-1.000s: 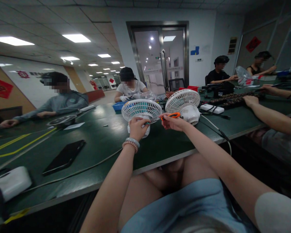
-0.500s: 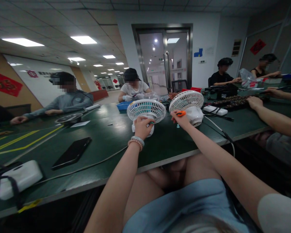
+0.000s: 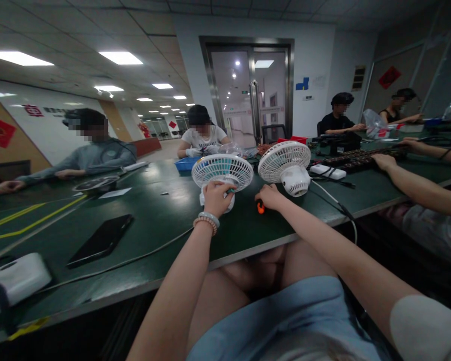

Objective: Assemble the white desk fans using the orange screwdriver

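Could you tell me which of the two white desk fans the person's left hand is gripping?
The left hand grips the nearer left fan, whose grille shows teal blades; the right fan stands untouched just beyond the right hand.

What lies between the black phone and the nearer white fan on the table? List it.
In the head view, bare green table and a thin grey cable lie between the black phone and the nearer white fan.

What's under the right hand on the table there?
An orange-handled tool pokes out from under the right hand, down against the green table. The rest of the tool is covered by the hand. The left hand grips the near fan.
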The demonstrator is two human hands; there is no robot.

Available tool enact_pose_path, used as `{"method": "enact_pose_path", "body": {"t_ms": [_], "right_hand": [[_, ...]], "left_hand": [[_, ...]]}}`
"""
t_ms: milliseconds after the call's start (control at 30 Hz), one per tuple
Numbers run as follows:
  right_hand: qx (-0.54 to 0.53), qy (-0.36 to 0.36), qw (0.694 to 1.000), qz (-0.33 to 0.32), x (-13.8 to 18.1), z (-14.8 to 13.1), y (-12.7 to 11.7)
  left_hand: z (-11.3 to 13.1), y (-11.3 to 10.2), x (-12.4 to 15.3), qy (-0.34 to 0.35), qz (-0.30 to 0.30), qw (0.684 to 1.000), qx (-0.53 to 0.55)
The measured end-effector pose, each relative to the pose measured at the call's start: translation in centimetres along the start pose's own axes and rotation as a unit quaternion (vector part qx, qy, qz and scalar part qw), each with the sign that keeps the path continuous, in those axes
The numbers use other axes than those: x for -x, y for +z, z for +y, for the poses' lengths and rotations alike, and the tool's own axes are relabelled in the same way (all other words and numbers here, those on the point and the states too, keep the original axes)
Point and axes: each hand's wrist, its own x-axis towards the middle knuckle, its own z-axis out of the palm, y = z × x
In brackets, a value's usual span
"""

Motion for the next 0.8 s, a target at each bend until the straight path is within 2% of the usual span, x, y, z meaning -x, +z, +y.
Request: {"method": "enact_pose_path", "body": {"t_ms": [300, 533, 800], "right_hand": [[-0.097, 0.073, 0.992, 0.020, -0.36, 0.22, 0.11], [-0.098, 0.090, 0.991, -0.005, -0.10, 0.06, -0.10], [-0.077, 0.079, 0.994, 0.002, 0.17, -0.09, -0.51]], "left_hand": [[-0.19, 0.08, -0.10, 0.003, 0.004, 1.000, -0.006], [0.09, -0.17, -0.16, -0.004, 0.003, 1.000, -0.004], [-0.01, -0.13, -0.07, 0.006, 0.006, 1.000, 0.003]]}}
